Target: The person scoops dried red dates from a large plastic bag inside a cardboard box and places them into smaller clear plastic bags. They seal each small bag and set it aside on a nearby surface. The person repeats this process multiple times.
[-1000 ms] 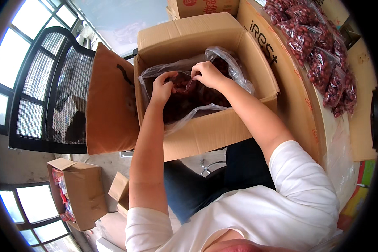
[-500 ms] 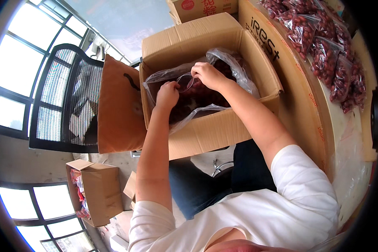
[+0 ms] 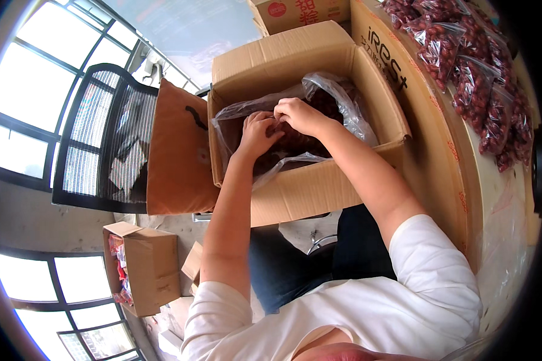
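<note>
An open cardboard box in front of me has a clear plastic liner and holds dark red dates. My left hand and my right hand meet over the box with fingertips almost touching. Both are closed in a pinch on the mouth of a small clear bag, which my fingers largely hide. Dates show right beneath my hands, but I cannot tell whether they lie inside the small bag or under it.
Several filled clear bags of dates lie at the upper right, beyond a large flat carton. An orange cushion and a mesh chair back stand left of the box. Another open carton with colourful packets sits lower left.
My hands have come closer together; my left hand moved right and slightly up. The small bag's mouth, held spread before, is now gathered between my fingers. The view has shifted slightly.
</note>
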Available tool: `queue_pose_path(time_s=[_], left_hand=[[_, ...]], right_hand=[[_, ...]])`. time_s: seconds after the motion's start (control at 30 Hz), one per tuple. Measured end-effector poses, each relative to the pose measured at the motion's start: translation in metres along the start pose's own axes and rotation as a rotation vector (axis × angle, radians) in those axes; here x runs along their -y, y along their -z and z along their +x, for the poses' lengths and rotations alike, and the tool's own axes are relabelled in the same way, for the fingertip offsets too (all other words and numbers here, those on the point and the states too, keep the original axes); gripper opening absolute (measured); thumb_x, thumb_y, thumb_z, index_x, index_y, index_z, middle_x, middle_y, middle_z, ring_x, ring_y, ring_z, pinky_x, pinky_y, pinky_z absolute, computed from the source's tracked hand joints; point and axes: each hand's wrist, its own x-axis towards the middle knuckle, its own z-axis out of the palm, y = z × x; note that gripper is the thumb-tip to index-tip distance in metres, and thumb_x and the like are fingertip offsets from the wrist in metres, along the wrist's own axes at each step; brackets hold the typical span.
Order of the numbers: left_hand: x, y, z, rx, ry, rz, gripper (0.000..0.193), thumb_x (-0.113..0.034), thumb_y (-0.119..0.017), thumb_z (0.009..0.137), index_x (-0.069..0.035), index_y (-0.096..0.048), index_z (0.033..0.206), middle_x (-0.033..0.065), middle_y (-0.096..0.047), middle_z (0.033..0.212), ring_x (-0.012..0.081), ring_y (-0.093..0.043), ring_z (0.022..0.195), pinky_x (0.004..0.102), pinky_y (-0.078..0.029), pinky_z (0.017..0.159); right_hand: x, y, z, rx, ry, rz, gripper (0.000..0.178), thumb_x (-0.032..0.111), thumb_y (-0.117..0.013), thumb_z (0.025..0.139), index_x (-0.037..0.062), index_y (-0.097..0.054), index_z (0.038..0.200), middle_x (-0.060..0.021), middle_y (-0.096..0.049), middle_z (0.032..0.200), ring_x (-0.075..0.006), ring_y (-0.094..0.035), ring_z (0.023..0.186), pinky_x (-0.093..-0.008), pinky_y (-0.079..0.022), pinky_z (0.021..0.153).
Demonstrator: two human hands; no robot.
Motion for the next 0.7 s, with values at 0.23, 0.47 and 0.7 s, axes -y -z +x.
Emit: queue_pose_path(time_s=[0.23, 0.47, 0.7], left_hand=[[-0.005, 0.004, 0.002, -0.132, 0.092, -0.090, 0.013, -0.013, -0.076, 0.067, -0.004, -0.068, 0.073, 0.0086, -0.061, 0.074, 0.0298, -0.059, 0.078, 0.0403, -0.045, 0.070], [-0.012, 0.011, 0.000, -0.238, 0.131, -0.027, 0.011, -0.014, -0.075, 0.069, -0.007, -0.067, 0.071, 0.0061, -0.060, 0.074, 0.0263, -0.059, 0.076, 0.0381, -0.041, 0.072], [-0.009, 0.012, -0.003, -0.288, 0.108, 0.009, 0.012, -0.017, -0.074, 0.071, -0.008, -0.066, 0.071, 0.0034, -0.060, 0.075, 0.0246, -0.059, 0.079, 0.0367, -0.038, 0.078]], right_hand=[[0.006, -0.001, 0.004, -0.067, 0.009, 0.059, 0.009, 0.001, -0.064, 0.077, -0.0001, -0.057, 0.083, -0.0163, -0.061, 0.086, -0.0329, -0.060, 0.084, -0.0404, -0.047, 0.074], [0.003, 0.001, 0.005, -0.168, -0.110, -0.010, 0.012, 0.008, -0.069, 0.078, 0.0025, -0.058, 0.081, -0.0116, -0.060, 0.083, -0.0299, -0.062, 0.081, -0.0394, -0.048, 0.072], [0.003, -0.001, 0.008, -0.177, -0.082, 0.100, 0.010, 0.004, -0.069, 0.078, 0.0006, -0.060, 0.078, -0.0112, -0.057, 0.081, -0.0250, -0.062, 0.078, -0.0364, -0.049, 0.071]])
